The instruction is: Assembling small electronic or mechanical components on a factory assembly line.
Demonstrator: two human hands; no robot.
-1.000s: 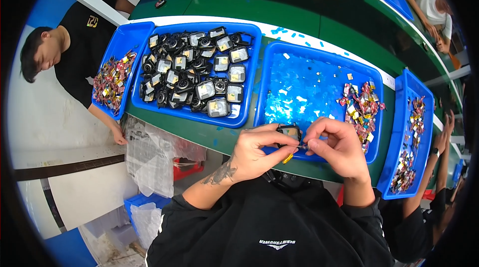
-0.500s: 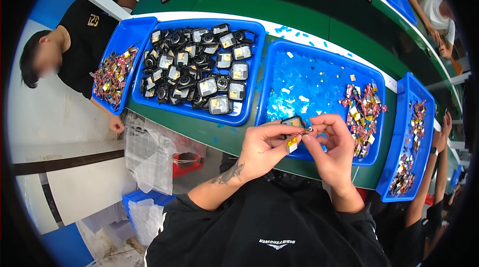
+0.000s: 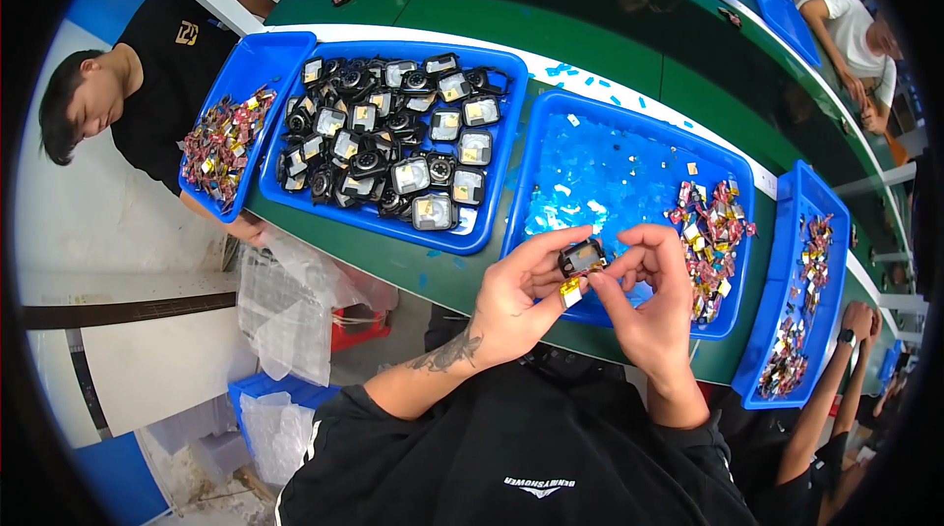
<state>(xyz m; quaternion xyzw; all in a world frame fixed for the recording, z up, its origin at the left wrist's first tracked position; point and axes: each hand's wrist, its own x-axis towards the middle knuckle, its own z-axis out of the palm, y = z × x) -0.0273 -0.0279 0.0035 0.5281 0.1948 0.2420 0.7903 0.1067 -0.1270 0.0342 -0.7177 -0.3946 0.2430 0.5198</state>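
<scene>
Watch case (image 3: pixel 581 258) in hand, part at its side

Left hand (image 3: pixel 516 290): I have it holding the case over the near edge of the blue film tray (image 3: pixel 525 177), yellow-wrapped part (image 3: pixel 570 291) by the thumb.
Right hand (image 3: pixel 649 285): fingertips narrow at the case; whether gripping, I can't tell.
Step, I judge: separating part from case. Next calls for steady left, gentle right pull.

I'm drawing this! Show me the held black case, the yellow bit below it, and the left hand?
Black case (image 3: pixel 582 257): head view, its greyish face.
Yellow bit (image 3: pixel 570 290): head view, near its middle.
Left hand (image 3: pixel 512 296): head view, middle of hand.
</scene>
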